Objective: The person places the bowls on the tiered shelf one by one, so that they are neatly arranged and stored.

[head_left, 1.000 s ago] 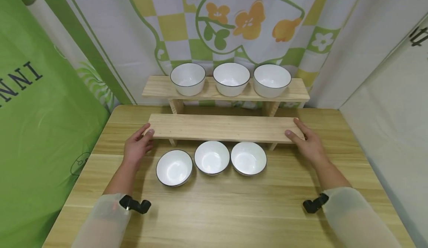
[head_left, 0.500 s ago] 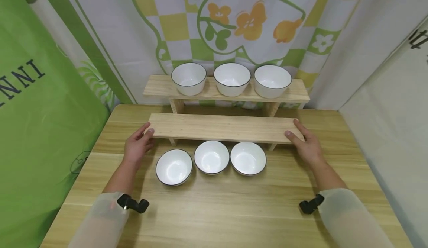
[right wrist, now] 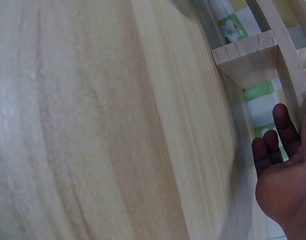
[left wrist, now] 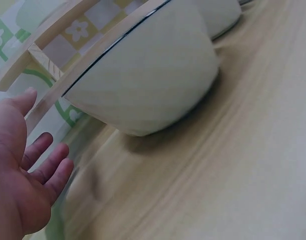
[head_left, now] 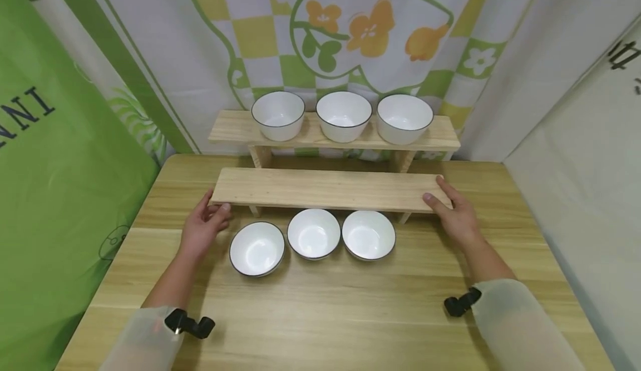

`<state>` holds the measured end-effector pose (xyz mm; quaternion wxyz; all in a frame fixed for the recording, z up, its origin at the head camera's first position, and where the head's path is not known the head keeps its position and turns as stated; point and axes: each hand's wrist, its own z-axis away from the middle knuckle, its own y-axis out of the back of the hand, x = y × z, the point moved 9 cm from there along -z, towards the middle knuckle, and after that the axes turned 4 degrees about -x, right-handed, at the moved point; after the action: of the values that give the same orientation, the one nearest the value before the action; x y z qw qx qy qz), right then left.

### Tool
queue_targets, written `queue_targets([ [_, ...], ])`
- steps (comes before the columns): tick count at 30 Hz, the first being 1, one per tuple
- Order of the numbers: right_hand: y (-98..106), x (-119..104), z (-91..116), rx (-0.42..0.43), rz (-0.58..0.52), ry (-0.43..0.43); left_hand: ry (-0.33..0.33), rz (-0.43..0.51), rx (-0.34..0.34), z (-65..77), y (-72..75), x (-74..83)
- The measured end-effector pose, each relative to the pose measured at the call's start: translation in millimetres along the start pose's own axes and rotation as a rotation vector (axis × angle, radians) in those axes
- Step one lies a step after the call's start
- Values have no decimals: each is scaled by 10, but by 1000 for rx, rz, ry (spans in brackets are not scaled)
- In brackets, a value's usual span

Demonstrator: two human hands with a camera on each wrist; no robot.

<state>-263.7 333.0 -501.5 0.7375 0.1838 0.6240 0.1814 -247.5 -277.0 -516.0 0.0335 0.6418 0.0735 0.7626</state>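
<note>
A low wooden shelf (head_left: 325,188) stands on the table before a taller wooden shelf (head_left: 235,128). My right hand (head_left: 459,218) holds the low shelf's right end, thumb on top; in the right wrist view its other fingers (right wrist: 287,131) reach below the board. At the left end is my left hand (head_left: 200,229), fingers spread and loose, thumb by the front edge; whether it touches is unclear. Three white dark-rimmed bowls stand in front: a left bowl (head_left: 257,248), a middle bowl (head_left: 314,235) and a right bowl (head_left: 368,236). The left bowl's side (left wrist: 148,70) looms large in the left wrist view.
The taller shelf carries three more white bowls: left (head_left: 278,116), centre (head_left: 344,116) and right (head_left: 404,118). Behind it hangs a patterned curtain (head_left: 260,37). Green cloth (head_left: 60,193) borders the wooden table (head_left: 320,315) on the left, pale cloth (head_left: 576,137) on the right.
My left hand has loosened from the low shelf's left end and drawn slightly down. The right hand keeps its place on the right end. Shelves and bowls stay put; the view shifts slightly.
</note>
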Motion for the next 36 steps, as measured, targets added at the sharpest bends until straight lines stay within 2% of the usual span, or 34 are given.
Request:
queue_targets([
  [6,4,10,-3,3,11,-8,-8,-65,-80,147,-85,-18],
  [16,-7,11,-7,3,-27,-5,-14,-138,-115,406,-172,-25],
  [18,-10,14,-9,2,-33,-5,-36,-143,-135,454,-205,-13],
  [25,-2,27,-15,11,-33,-3,-133,-105,-283,568,-409,24],
  [31,-7,18,-16,15,-25,6,-228,-170,-360,657,-533,90],
  [36,-19,26,-8,18,-49,-3,-292,-270,-383,728,-590,157],
])
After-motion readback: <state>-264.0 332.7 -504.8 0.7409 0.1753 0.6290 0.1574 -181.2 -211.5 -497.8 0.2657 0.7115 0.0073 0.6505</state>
